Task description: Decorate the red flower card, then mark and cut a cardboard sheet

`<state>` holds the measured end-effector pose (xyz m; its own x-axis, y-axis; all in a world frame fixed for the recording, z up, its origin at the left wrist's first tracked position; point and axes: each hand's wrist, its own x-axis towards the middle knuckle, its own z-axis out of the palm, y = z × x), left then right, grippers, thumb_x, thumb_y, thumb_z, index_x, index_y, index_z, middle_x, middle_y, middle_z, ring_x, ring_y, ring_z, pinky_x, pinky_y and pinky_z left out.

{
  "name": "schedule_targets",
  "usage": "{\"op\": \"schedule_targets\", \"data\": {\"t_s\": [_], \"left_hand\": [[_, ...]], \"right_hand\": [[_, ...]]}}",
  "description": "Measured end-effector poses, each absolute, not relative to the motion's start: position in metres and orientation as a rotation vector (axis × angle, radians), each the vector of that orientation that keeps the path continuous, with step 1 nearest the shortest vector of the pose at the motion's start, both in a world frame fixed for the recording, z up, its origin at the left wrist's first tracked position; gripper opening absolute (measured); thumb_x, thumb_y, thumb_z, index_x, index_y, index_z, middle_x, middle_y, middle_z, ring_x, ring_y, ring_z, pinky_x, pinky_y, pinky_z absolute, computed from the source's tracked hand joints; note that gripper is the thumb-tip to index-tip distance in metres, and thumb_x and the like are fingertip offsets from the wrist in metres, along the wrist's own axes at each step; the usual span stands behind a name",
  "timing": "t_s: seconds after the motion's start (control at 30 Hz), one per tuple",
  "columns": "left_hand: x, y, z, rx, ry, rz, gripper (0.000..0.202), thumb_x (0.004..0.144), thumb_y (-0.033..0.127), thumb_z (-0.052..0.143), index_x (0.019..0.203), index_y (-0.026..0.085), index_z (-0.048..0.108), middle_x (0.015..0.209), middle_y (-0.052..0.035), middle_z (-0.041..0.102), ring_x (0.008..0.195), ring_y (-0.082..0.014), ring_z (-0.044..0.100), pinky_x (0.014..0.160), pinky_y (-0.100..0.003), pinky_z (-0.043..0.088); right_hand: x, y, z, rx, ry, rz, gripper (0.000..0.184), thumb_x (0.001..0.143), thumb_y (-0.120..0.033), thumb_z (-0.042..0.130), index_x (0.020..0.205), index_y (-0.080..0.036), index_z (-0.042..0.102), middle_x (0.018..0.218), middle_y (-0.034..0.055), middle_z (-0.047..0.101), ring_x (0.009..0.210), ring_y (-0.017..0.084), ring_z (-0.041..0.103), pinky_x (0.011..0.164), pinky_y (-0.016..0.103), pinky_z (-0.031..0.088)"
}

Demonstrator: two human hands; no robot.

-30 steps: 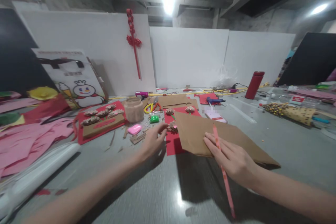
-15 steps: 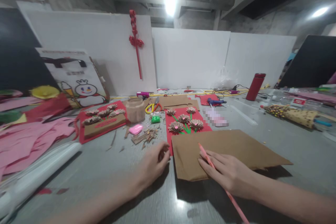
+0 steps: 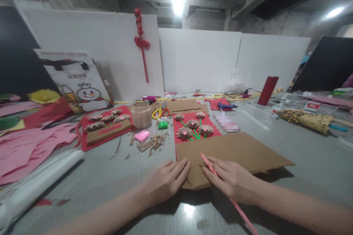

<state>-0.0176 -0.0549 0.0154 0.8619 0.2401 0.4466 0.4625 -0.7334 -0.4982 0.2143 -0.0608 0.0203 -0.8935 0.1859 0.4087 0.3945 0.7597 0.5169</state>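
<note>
My left hand (image 3: 168, 180) lies with its fingers stretched over the left edge of a sheet of brown cardboard (image 3: 234, 148). My right hand (image 3: 234, 180) rests on the same sheet, its fingers closed around a long pink pencil (image 3: 242, 214). The pencil's upper end points away from me over the cardboard. Under the sheet's far left part is a red card (image 3: 179, 117) with several brown paper flowers (image 3: 192, 124) and green stems. The lower end of this card is covered by the cardboard.
Left of centre are a second red flower card (image 3: 127, 112), a round tan container (image 3: 141, 115), yellow-and-orange-handled pliers (image 3: 161, 112) and cardboard scraps (image 3: 151, 144). A blue glue gun (image 3: 226, 106) and a red flask (image 3: 268, 91) are farther back. A white roll (image 3: 41, 183) lies at left.
My left hand has moved right onto the cardboard's edge, its fingers straightening. The cardboard, with my right hand and the pencil, has shifted slightly left.
</note>
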Motion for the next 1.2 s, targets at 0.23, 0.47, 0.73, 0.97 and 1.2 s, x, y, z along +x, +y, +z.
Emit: {"op": "schedule_targets", "data": {"t_s": [0.23,0.47,0.73,0.97,1.2], "left_hand": [[-0.0192,-0.0564,0.0167,-2.374,-0.399,-0.412,0.035,0.080,0.007,0.022,0.096,0.000,0.052,0.092,-0.0218,0.059,0.069,-0.0177,0.060,0.055,-0.027,0.046],[-0.0200,-0.0590,0.0170,-2.297,-0.305,-0.373,0.033,0.078,0.006,0.025,0.094,-0.001,0.053,0.094,-0.0223,0.059,0.081,-0.0219,0.058,0.056,-0.029,0.046],[-0.0205,-0.0550,0.0154,-2.297,-0.295,-0.395,0.032,0.079,0.007,0.026,0.095,-0.002,0.052,0.095,-0.0234,0.058,0.083,-0.0216,0.058,0.058,-0.028,0.047],[-0.0201,-0.0505,0.0155,-2.300,-0.242,-0.363,0.032,0.077,0.006,0.027,0.093,-0.003,0.054,0.092,-0.0229,0.059,0.081,-0.0239,0.059,0.056,-0.029,0.047],[-0.0193,-0.0503,0.0148,-2.279,-0.199,-0.296,0.032,0.076,0.005,0.028,0.092,-0.004,0.054,0.091,-0.0244,0.059,0.077,-0.0250,0.060,0.051,-0.030,0.047]], "right_hand": [[0.2116,-0.0623,0.0196,-0.461,-2.623,-0.935,0.027,0.076,-0.007,0.039,0.100,-0.002,0.052,0.100,0.0229,0.056,0.096,0.026,0.052,0.073,0.036,0.049],[0.2113,-0.0651,0.0199,-0.465,-2.630,-0.994,0.030,0.076,-0.006,0.037,0.101,-0.001,0.051,0.103,0.0228,0.054,0.096,0.028,0.051,0.074,0.036,0.049],[0.2121,-0.0651,0.0188,-0.470,-2.639,-1.003,0.030,0.076,-0.006,0.037,0.102,0.000,0.051,0.107,0.0250,0.051,0.098,0.028,0.050,0.075,0.036,0.048],[0.2116,-0.0612,0.0168,-0.466,-2.642,-1.004,0.030,0.076,-0.007,0.038,0.102,0.000,0.051,0.106,0.0248,0.052,0.097,0.027,0.051,0.075,0.037,0.048],[0.2121,-0.0592,0.0159,-0.459,-2.630,-0.937,0.027,0.077,-0.006,0.039,0.100,-0.001,0.052,0.103,0.0234,0.054,0.098,0.027,0.050,0.075,0.037,0.049]]}}
